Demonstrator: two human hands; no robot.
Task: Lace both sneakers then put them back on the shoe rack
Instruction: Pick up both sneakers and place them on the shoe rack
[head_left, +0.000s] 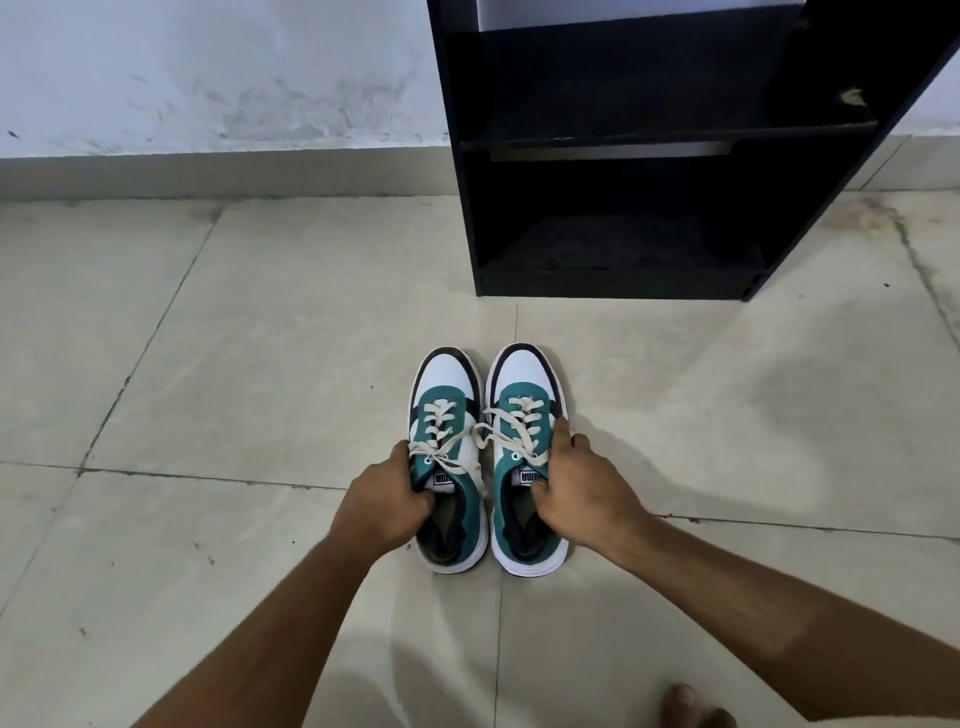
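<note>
Two laced sneakers sat side by side on the floor (260, 338), a hand gripping each.

The left hand (382, 501) clasped the left sneaker (449, 467) at its outer side, thumb tucked inside the collar; the right hand (584, 491) held the right sneaker (524, 462) the same way — thumb inside, fingers closed over the outer edge. Both toes pointed far, toward the black rack (623, 171), which stood just beyond them against the wall (208, 73) — its shelves were dark. The laces (488, 447) trailed loosely between the pair. A bare foot (693, 706) showed at the near edge.
</note>
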